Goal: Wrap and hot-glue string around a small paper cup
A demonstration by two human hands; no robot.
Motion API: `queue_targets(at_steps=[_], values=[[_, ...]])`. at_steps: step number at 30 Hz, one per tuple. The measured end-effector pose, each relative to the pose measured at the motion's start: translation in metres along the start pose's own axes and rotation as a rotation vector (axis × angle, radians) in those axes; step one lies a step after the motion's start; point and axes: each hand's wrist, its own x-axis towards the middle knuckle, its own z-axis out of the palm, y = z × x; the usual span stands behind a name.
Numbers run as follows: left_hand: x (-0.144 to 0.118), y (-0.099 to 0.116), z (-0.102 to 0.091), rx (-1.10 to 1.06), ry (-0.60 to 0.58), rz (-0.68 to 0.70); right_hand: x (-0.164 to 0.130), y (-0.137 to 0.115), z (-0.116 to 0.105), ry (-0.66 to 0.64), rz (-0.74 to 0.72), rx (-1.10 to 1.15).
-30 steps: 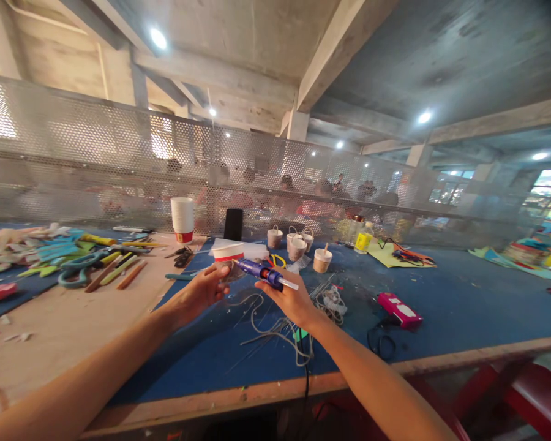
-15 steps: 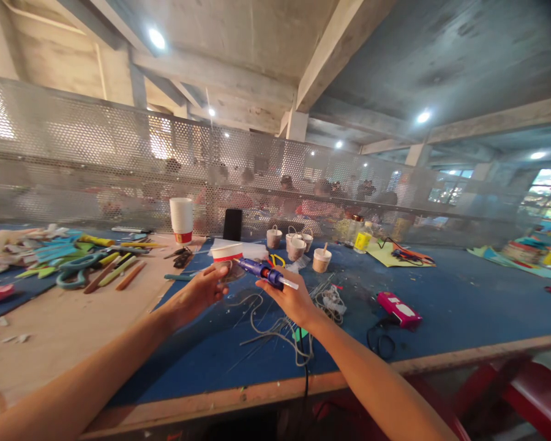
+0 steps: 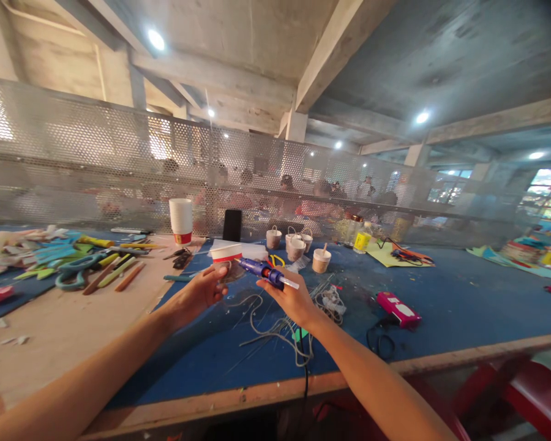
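Over matting (image 3: 193, 367), arms (image 3: 114, 361) converge, right hand (image 3: 292, 299) gripping a glue gun (image 3: 261, 271), left hand (image 3: 206, 288) a brownish piece (image 3: 232, 272).

My glue gun (image 3: 259, 269) is blue-violet with an orange-red patch, and the small piece (image 3: 234, 271) I hold is grey-brown. The bowl (image 3: 226, 252) beyond it is white with a red band. The mat (image 3: 197, 367) is dark blue, the string (image 3: 253, 315) beige-grey. On the left I see teal scissors (image 3: 73, 266) on tan board (image 3: 73, 324). Far off, the stacked cups (image 3: 180, 218) are white and red, the phone (image 3: 232, 225) black, the panel (image 3: 250, 153) grey with dotted holes. On the right, a box (image 3: 398, 309) is magenta with white patches.
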Motion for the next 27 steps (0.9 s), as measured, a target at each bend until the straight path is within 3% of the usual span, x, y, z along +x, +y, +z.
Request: queue_targets(at_steps=[15, 27], values=[[-0.0029, 0.0031, 0.0045, -0.047, -0.020, -0.004, 0.0015, -0.0017, -0.0028, 0.013, 0.028, -0.031], [-0.0007, 0.0002, -0.0031, -0.041, -0.041, -0.002, 0.0015, 0.0008, -0.0045, 0.008, 0.039, -0.040]])
